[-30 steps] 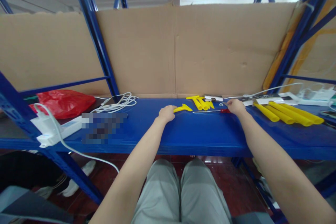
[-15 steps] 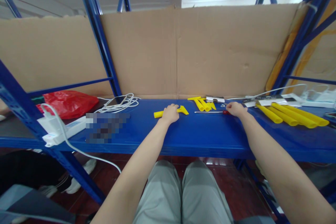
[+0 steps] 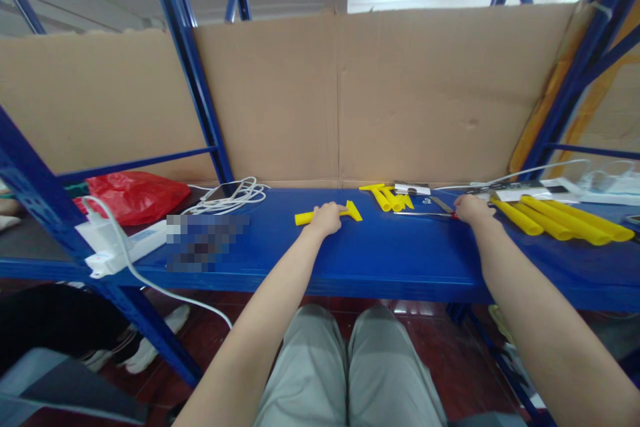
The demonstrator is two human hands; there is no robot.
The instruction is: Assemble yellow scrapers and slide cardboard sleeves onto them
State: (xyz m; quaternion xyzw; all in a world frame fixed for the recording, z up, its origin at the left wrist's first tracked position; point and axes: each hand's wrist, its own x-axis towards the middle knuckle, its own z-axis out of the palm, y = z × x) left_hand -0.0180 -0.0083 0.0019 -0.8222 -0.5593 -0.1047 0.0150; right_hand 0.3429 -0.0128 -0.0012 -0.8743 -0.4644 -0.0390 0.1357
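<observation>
My left hand (image 3: 327, 219) is closed around the handle of a yellow T-shaped plastic tool (image 3: 354, 211), which lies on the blue shelf top with its flared head to the right. Farther right, my right hand (image 3: 473, 209) has its fingers closed at the red handle of a screwdriver (image 3: 420, 214). The long thin shaft points left, low over the shelf. Just left of those fingers shows a flat grey blade-like strip (image 3: 441, 205); whether the hand touches it is unclear. Small metal parts (image 3: 427, 200) lie behind the shaft.
Yellow T-shaped pieces (image 3: 384, 199) and a small black-and-white packet (image 3: 412, 189) lie at the back. Several yellow tubes (image 3: 565, 221) rest at the right. Coiled white cable (image 3: 243, 195), a power strip (image 3: 145, 239) and a red bag (image 3: 140, 197) are at the left. Cardboard (image 3: 340, 93) stands behind.
My right hand has slid right, and the screwdriver has moved right with it. The grey strip beside the hand now shows. My left hand has stayed on the yellow tool.
</observation>
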